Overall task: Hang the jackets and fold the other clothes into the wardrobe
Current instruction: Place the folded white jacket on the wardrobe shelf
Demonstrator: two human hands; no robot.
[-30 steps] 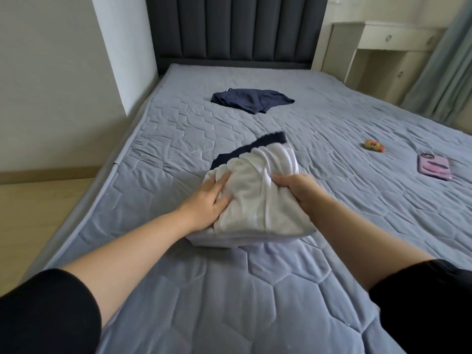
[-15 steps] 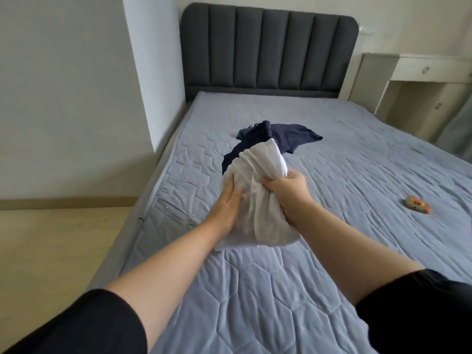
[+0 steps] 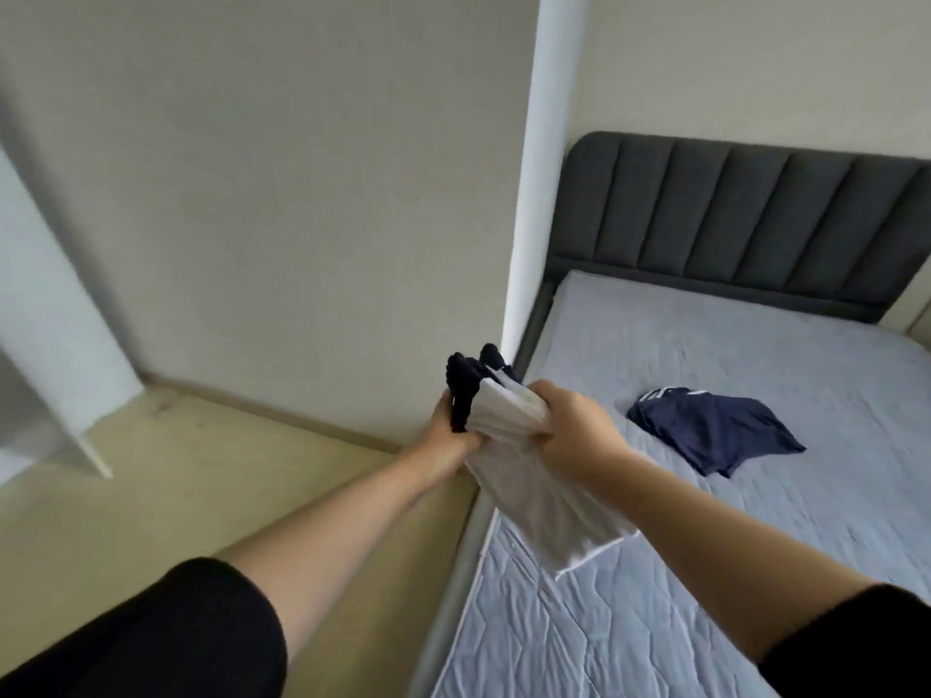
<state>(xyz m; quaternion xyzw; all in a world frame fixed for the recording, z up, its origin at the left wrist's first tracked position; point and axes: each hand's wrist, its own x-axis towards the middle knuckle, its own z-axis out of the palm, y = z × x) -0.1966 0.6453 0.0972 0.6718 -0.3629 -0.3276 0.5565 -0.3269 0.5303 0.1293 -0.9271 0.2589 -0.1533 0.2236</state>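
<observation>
A folded white garment with a dark navy edge (image 3: 529, 445) is held up in the air over the left edge of the bed. My left hand (image 3: 446, 430) grips it from the left side, my right hand (image 3: 569, 425) from the right, and its white lower end hangs down below my right wrist. A second garment, dark navy (image 3: 715, 428), lies crumpled on the grey quilted mattress (image 3: 655, 622) further right. No wardrobe interior shows.
A beige wall with a white corner post (image 3: 529, 193) stands just beyond the bed's left side. The dark padded headboard (image 3: 730, 219) is at the back. Wooden floor (image 3: 201, 496) lies to the left, with a white panel (image 3: 55, 345) at the far left.
Both hands lifted the folded white garment off the mattress and carried it left. The view turned left towards the wall and floor; the desk, phone and small toy left the frame.
</observation>
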